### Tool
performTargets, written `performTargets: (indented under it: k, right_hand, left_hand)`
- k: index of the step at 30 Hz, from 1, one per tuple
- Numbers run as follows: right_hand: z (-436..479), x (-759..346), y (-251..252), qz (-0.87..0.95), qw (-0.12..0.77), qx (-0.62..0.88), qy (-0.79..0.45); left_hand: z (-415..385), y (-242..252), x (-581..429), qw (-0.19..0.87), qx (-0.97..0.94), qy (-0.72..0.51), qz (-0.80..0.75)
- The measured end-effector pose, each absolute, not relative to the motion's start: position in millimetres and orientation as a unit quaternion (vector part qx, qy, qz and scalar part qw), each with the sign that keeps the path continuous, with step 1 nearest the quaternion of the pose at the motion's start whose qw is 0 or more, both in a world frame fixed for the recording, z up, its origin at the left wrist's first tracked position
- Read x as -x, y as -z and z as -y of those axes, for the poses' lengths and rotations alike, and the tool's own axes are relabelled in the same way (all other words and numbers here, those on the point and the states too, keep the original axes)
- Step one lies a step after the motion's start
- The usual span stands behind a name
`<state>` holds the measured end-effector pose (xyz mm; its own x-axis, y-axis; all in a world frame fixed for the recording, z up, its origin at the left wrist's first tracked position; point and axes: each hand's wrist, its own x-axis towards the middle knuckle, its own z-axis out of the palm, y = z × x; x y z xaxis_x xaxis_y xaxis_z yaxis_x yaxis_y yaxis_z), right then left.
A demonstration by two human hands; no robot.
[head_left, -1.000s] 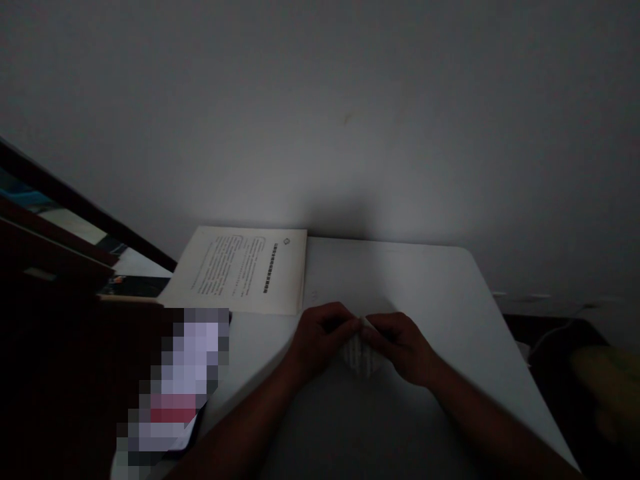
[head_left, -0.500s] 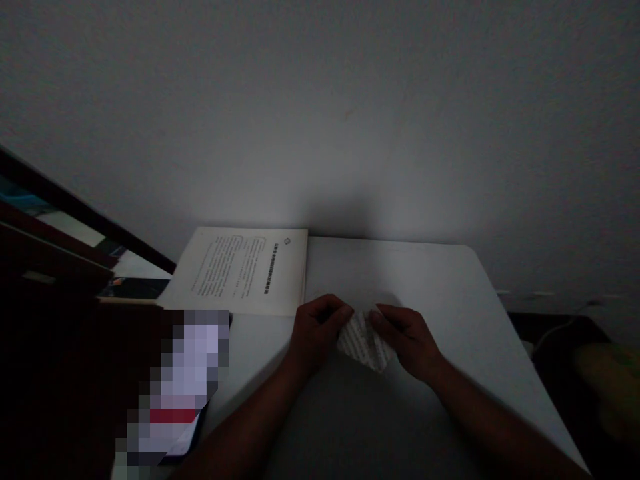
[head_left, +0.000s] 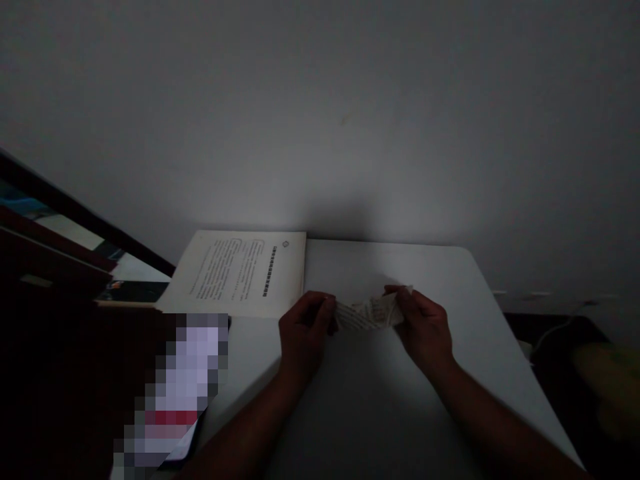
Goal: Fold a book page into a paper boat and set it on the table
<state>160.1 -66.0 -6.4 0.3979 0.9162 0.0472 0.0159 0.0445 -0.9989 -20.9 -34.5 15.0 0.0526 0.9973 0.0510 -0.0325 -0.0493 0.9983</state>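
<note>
A small folded piece of printed paper (head_left: 367, 315) is stretched between my two hands, a little above the white table (head_left: 360, 400). Its left end is pinched between the thumb and fingers of my left hand (head_left: 306, 327). My right hand (head_left: 425, 323) grips the other end, with a pale corner sticking up past the thumb. Lines of print run slantwise across the paper, and creases show in it. The light is dim, so the print cannot be read.
Printed sheets (head_left: 240, 273) lie at the table's back left, against the wall (head_left: 320, 120). A phone (head_left: 185, 387) with a blurred-out screen rests along the left edge. Dark wooden furniture (head_left: 45, 333) stands at the left. A cable (head_left: 555, 333) runs beyond the right edge.
My hands have moved apart, the right one to the right and slightly up. The paper has gone from a diamond-like shape hanging between them to a longer, narrower strip.
</note>
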Motion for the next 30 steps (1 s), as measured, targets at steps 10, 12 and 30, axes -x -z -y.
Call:
performTargets:
  k: [10, 12, 30]
  right_hand:
    - [63.6, -158.7, 2.3, 0.323, 0.671, 0.595, -0.302]
    - [62.3, -159.1, 1.7, 0.316, 0.683, 0.6, -0.273]
    - [60.7, -164.7, -6.5, 0.419, 0.577, 0.676, -0.186]
  left_hand:
    - [36.9, -15.8, 22.1, 0.477, -0.533, -0.523, -0.463]
    - [38.6, -14.4, 23.3, 0.472, -0.569, -0.512, -0.439]
    - [33.1, -19.2, 28.8, 0.529, -0.712, -0.376, -0.27]
